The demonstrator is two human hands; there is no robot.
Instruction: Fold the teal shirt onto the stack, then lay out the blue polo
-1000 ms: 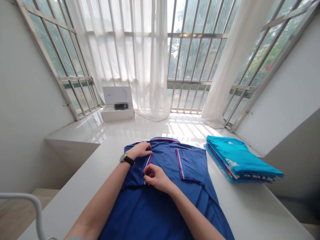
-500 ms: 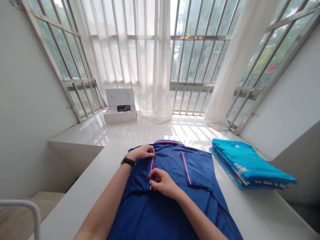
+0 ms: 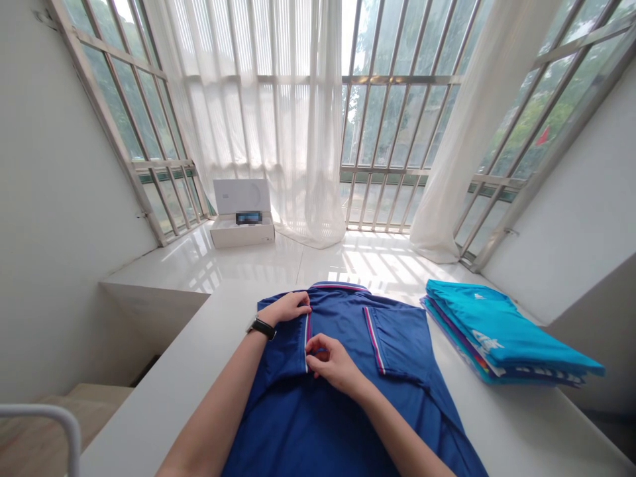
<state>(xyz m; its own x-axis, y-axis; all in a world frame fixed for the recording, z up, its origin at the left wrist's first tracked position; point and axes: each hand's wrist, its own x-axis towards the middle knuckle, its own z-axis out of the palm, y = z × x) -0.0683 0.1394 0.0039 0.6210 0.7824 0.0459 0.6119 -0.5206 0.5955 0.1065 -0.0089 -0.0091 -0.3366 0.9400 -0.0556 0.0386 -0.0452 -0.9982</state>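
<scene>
A dark blue polo shirt (image 3: 342, 404) lies spread on the white surface, its striped collar at the far end. Both short sleeves are turned inward over the body. My left hand (image 3: 285, 308), with a dark-banded watch on the wrist, pinches the far end of the left sleeve's striped cuff (image 3: 307, 328). Closer to me, my right hand (image 3: 335, 361) has thumb and forefinger closed on the near end of that same cuff. The right sleeve (image 3: 400, 338) rests folded flat, with neither hand on it.
To the right sits a stack of folded clothes (image 3: 501, 331), bright blue on top. An open white box (image 3: 243, 235) stands on the window ledge at the back left. Sheer curtains (image 3: 318, 165) hang before the barred windows. A white rail (image 3: 44, 411) shows at lower left.
The near end of the left sleeve's cuff has shifted slightly away from me with my right hand. My left hand keeps its place at the far end. The view has tilted slightly.
</scene>
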